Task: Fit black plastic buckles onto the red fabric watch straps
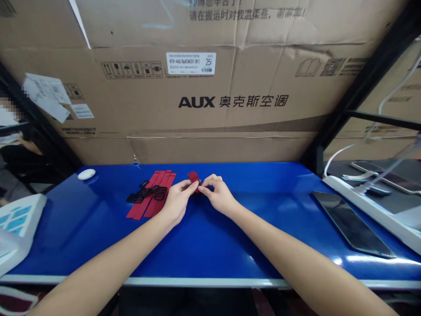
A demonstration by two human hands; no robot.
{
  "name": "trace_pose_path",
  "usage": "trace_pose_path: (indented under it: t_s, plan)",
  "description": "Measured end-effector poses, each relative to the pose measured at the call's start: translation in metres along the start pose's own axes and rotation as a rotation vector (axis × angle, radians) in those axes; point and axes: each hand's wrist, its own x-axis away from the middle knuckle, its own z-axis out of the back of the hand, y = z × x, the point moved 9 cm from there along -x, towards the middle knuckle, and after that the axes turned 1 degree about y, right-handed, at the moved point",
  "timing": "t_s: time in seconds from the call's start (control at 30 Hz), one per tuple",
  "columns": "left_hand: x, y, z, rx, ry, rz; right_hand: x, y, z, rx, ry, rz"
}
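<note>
1. Nearest the camera, at the lower edge of the frame, the left forearm (112, 256) and right forearm (296, 250) are stretched over the worktop (230, 263).
2. At the centre, a short red strap (193, 176) is held just above the worktop. It is pinched between thumb and fingers (191, 188) of the left hand (176, 202). The fingers of the right hand (220, 195) are curled in with little gap, at the strap's lower part; whether anything else is gripped there cannot be told.
3. The strap is judged light, soft and flat, bendable rather than fragile. It is best taken by its edges near an end, as a loose middle would probably fold.
4. Left of the hands, more red straps (138, 211) are laid side by side, with black buckles (134, 198) heaped across them. The buckles look stiff and smooth, so they may slip or tangle; an outer bar would be the surest hold.
5. The worktop is blue and glossy, edged with a pale strip. A phone (350, 224) and a white power strip (375, 213) are placed at right, a white disc (86, 174) at upper left.
6. Behind, the view is closed off by printed cardboard (148, 105), flanked by dark metal posts (358, 83).
</note>
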Motion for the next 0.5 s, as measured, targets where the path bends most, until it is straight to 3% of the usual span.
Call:
trace_pose_path:
  t_s: [0.2, 0.33, 0.5]
  plan:
    - [0.001, -0.001, 0.000, -0.017, 0.002, 0.056, -0.001, 0.000, 0.003, 0.015, 0.007, -0.017]
    - [-0.001, 0.003, 0.008, -0.081, 0.068, 0.047, 0.002, -0.014, 0.011, 0.026, 0.098, 0.070]
    - [0.002, -0.001, 0.002, 0.110, 0.032, 0.120, 0.008, -0.031, 0.003, 0.139, 0.110, 0.186]
